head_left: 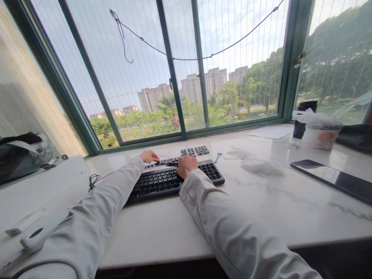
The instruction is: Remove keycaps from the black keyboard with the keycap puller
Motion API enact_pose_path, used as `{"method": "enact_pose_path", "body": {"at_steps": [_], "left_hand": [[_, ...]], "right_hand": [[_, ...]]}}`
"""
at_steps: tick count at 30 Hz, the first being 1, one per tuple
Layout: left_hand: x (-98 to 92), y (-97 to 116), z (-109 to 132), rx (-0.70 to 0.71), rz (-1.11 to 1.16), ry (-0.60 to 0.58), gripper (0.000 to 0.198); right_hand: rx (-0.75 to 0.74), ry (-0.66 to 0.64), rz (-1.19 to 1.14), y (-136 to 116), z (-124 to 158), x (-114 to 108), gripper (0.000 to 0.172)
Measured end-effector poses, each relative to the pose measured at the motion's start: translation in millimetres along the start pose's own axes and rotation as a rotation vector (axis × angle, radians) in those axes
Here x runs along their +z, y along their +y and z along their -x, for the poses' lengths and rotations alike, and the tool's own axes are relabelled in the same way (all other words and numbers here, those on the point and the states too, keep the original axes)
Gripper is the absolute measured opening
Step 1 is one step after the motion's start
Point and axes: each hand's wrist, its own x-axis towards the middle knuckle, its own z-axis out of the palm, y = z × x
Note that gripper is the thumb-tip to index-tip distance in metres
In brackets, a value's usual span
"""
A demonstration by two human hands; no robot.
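Observation:
A black keyboard lies on the white marble-patterned tabletop, tilted slightly to my view. My right hand is closed above its middle, around a slim dark tool that points left; its exact kind is too small to tell. Just past the keyboard's back edge, my left hand has its fingers drawn together near the tool's far end; what they pinch, if anything, is hidden. Loose dark keycaps are laid out in rows behind the keyboard, some partly covered by my hands.
A small blue tool lies right of the keycaps, then crumpled clear plastic. Farther right are a dark tablet, a bag-topped tub and a black bottle. A white box and a cable are left.

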Motion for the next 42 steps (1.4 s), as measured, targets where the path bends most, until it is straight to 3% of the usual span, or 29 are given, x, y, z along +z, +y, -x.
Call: {"method": "enact_pose_path", "body": {"at_steps": [10, 20, 27, 32, 42], "left_hand": [[-0.4, 3, 0, -0.008, -0.022, 0.013, 0.059], [-11.6, 7, 17, 0.025, -0.1, 0.308, 0.04], [-14.1, 30, 81, 0.028, -0.169, 0.437, 0.034], [-4.8, 41, 137, 0.008, -0.259, 0.538, 0.027], [34.7, 21, 224, 0.012, -0.234, 0.64, 0.031]], "right_hand": [[-0.002, -0.017, 0.014, 1, -2, 2, 0.028], [-0.009, 0.02, 0.037, 1, -4, 5, 0.025], [-0.023, -0.009, 0.042, -1, -2, 2, 0.025], [-0.056, 0.025, 0.034, -6, 4, -1, 0.028], [-0.108, 0.119, 0.014, -10, 12, -5, 0.031]]}}
